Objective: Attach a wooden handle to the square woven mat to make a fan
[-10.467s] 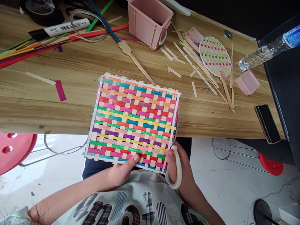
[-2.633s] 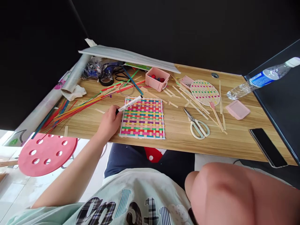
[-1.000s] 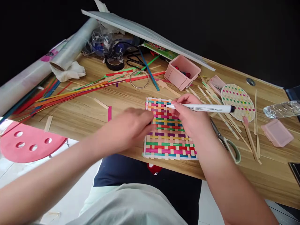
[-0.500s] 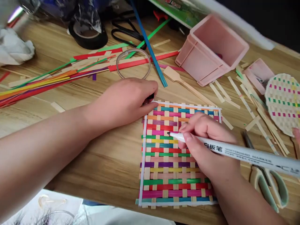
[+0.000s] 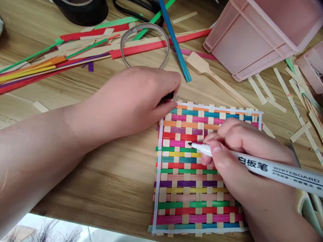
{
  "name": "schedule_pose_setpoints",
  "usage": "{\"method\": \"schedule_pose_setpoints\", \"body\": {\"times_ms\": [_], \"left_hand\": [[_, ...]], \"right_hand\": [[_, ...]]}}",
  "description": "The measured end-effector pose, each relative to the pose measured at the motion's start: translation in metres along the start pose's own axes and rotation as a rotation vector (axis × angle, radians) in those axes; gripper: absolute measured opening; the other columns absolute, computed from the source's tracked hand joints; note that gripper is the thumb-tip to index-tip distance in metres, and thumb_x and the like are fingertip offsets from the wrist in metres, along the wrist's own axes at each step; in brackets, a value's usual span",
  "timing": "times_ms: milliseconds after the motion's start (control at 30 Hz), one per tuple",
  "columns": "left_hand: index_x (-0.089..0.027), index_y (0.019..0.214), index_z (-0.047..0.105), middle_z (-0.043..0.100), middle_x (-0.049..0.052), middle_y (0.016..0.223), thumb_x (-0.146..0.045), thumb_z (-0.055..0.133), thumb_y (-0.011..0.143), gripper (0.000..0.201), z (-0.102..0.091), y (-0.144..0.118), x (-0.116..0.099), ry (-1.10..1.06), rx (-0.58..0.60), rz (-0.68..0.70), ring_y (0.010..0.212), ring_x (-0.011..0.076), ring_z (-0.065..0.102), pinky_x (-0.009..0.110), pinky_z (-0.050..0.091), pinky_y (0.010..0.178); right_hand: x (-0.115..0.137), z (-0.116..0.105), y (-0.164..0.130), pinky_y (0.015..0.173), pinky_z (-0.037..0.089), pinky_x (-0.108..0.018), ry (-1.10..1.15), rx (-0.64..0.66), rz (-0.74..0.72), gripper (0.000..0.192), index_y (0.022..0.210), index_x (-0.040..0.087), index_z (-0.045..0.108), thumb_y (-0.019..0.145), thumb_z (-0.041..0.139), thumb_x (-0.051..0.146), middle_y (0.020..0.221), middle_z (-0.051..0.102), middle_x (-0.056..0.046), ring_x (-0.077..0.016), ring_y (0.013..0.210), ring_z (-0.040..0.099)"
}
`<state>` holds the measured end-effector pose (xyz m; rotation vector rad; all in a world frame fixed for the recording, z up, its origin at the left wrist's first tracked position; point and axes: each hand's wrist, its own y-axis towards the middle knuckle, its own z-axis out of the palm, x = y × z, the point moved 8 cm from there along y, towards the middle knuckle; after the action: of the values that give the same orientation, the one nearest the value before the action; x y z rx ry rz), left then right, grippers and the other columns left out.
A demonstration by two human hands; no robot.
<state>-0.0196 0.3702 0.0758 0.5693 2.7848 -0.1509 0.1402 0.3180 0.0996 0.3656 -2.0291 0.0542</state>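
Note:
In my right hand [image 5: 242, 154] is a white whiteboard marker [image 5: 275, 171], uncapped and gripped like a pen. Its black tip is over a pale strip in the upper half of a woven mat [image 5: 186, 205], touching or just above it; I cannot tell which. Flat strips of many colours cross pale ones in the mat, and white tape edges it. My left hand [image 5: 141, 97] is closed at the mat's upper left corner, its thumb against the edge. Between its thumb and fingers shows a small black cap-like piece [image 5: 168, 96], mostly hidden.
Behind lie coloured strips [image 5: 83, 50], a tape ring [image 5: 166, 55], a black tape roll [image 5: 83, 13] and a blue strip [image 5: 176, 43]. A wooden spatula [image 5: 199, 64] and pink bin [image 5: 252, 40] stand beyond the mat. Pale offcuts [image 5: 292, 97] and scissors [image 5: 306, 208] are at right.
The view has moved closer, so the mat and hands look larger. Both hands keep their grips, and the marker tip stays over nearly the same spot on the mat.

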Motion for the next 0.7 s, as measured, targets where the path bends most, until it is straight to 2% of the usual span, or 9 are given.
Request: {"method": "schedule_pose_setpoints", "body": {"times_ms": [200, 367, 467, 533, 633, 700], "left_hand": [[-0.019, 0.08, 0.054, 0.049, -0.004, 0.07, -0.032, 0.055, 0.087, 0.015, -0.0043, -0.0017, -0.0069, -0.017, -0.068, 0.088, 0.076, 0.0212, 0.064, 0.038, 0.051, 0.077], [-0.019, 0.081, 0.056, 0.051, -0.004, 0.07, -0.033, 0.056, 0.087, 0.015, -0.0034, -0.0006, -0.0034, -0.013, -0.04, 0.041, 0.078, 0.0216, 0.064, 0.036, 0.049, 0.077], [-0.019, 0.081, 0.055, 0.05, -0.004, 0.071, -0.034, 0.056, 0.087, 0.016, -0.0043, -0.0014, -0.0038, -0.015, -0.045, 0.048, 0.077, 0.0208, 0.063, 0.035, 0.048, 0.077], [-0.019, 0.08, 0.054, 0.049, -0.005, 0.071, -0.033, 0.056, 0.087, 0.016, -0.0056, -0.0026, -0.0056, -0.027, -0.064, 0.075, 0.075, 0.0195, 0.062, 0.034, 0.047, 0.076], [-0.02, 0.079, 0.052, 0.046, -0.005, 0.071, -0.031, 0.055, 0.086, 0.014, -0.0061, -0.0039, -0.0066, -0.036, -0.085, 0.103, 0.067, 0.0154, 0.057, 0.029, 0.043, 0.073], [-0.02, 0.077, 0.052, 0.045, -0.006, 0.069, -0.031, 0.054, 0.086, 0.014, -0.0069, -0.0041, -0.0069, -0.033, -0.113, 0.123, 0.058, 0.0117, 0.049, 0.023, 0.036, 0.066]], "right_hand": [[0.0018, 0.0021, -0.0007, 0.051, 0.044, -0.033, -0.065, 0.007, -0.024, 0.033, 0.053, 0.022, 0.045, 0.08, 0.062, 0.012, 0.062, 0.056, 0.0, -0.0164, 0.06, 0.055], [0.0064, 0.0049, 0.0001, 0.055, 0.043, -0.034, -0.115, -0.002, -0.041, 0.03, 0.055, 0.023, 0.052, 0.081, 0.062, 0.012, 0.059, 0.053, -0.001, -0.017, 0.06, 0.054], [0.0068, 0.0056, 0.0001, 0.06, 0.044, -0.035, -0.14, -0.002, -0.052, 0.031, 0.054, 0.023, 0.049, 0.081, 0.062, 0.013, 0.059, 0.052, 0.0, -0.0166, 0.06, 0.053], [0.0064, 0.0058, 0.0, 0.058, 0.044, -0.034, -0.133, 0.003, -0.054, 0.033, 0.053, 0.022, 0.045, 0.08, 0.062, 0.014, 0.06, 0.053, 0.0, -0.016, 0.059, 0.052], [0.0056, 0.0058, -0.0001, 0.051, 0.041, -0.032, -0.103, 0.01, -0.054, 0.037, 0.052, 0.022, 0.04, 0.079, 0.063, 0.014, 0.06, 0.052, 0.0, -0.015, 0.057, 0.051], [0.0058, 0.0053, -0.0002, 0.053, 0.043, -0.032, -0.101, 0.002, -0.063, 0.034, 0.052, 0.022, 0.044, 0.079, 0.063, 0.014, 0.058, 0.052, 0.001, -0.0151, 0.058, 0.053]]}}
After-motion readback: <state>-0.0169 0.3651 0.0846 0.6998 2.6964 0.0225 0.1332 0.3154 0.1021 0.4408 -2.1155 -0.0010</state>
